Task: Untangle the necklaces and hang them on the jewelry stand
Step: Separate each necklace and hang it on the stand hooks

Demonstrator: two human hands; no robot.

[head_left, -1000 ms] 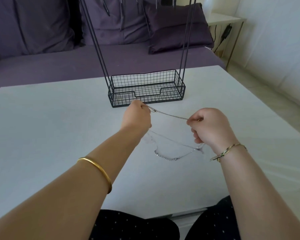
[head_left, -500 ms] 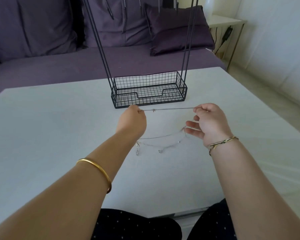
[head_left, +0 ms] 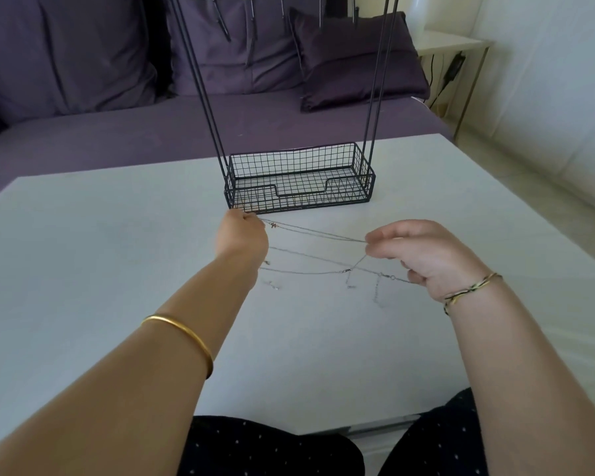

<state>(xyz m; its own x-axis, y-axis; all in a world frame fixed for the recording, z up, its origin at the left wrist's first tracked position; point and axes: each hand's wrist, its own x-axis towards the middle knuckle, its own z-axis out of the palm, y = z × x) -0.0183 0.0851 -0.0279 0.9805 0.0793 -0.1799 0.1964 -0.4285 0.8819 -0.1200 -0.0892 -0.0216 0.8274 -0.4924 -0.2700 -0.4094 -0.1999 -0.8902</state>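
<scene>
Both hands pinch the necklaces (head_left: 315, 233): left hand (head_left: 243, 235) and right hand (head_left: 423, 255) stretch thin chains above the bench (head_left: 100, 252), near the jewelry stand (head_left: 299, 180) at its far edge.

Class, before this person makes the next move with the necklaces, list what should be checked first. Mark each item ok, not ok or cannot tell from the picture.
1. Left hand grips the necklaces: ok.
2. Right hand pinches the top strand: ok.
3. Strands separated: not ok; they cross near a clasp between the hands.
4. Jewelry stand upright on the table: ok.
5. Free hook on the stand: cannot tell; its top is cut off by the frame.
</scene>
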